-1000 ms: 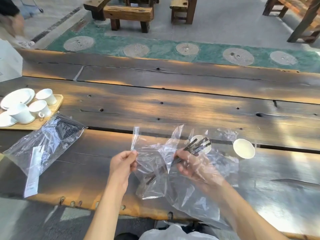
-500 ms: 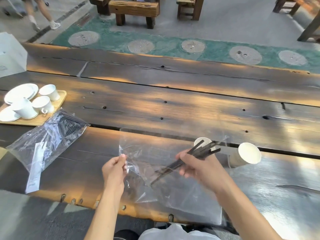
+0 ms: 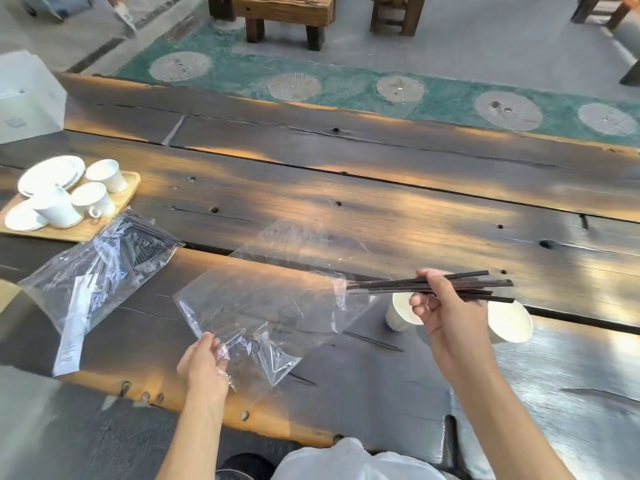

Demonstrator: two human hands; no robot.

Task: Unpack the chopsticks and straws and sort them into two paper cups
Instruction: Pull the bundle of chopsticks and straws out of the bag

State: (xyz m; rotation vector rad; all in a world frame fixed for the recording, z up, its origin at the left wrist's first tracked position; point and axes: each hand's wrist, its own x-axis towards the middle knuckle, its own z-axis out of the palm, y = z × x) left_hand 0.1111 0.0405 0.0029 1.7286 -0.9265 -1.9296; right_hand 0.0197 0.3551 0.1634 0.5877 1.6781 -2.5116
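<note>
Several black chopsticks [image 3: 429, 287] fan loosely in the right hand [image 3: 446, 317] above two paper cups [image 3: 398, 315] (left hand [image 3: 204, 363] pinches the emptied bag [image 3: 270, 306]); that slack grip risks sticks slipping onto the surface [image 3: 346, 209].

- An outdoor café or teahouse seating area is suggested.
- A rough plank table [image 3: 381, 209] and wooden benches [image 3: 284, 15] are seen.
- White cups [image 3: 93, 199] are set on a wooden tray [image 3: 131, 181].

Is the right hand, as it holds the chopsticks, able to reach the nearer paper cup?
Probably yes: the right hand holds the chopsticks just above the open paper cup, and nothing lies between them.
</note>
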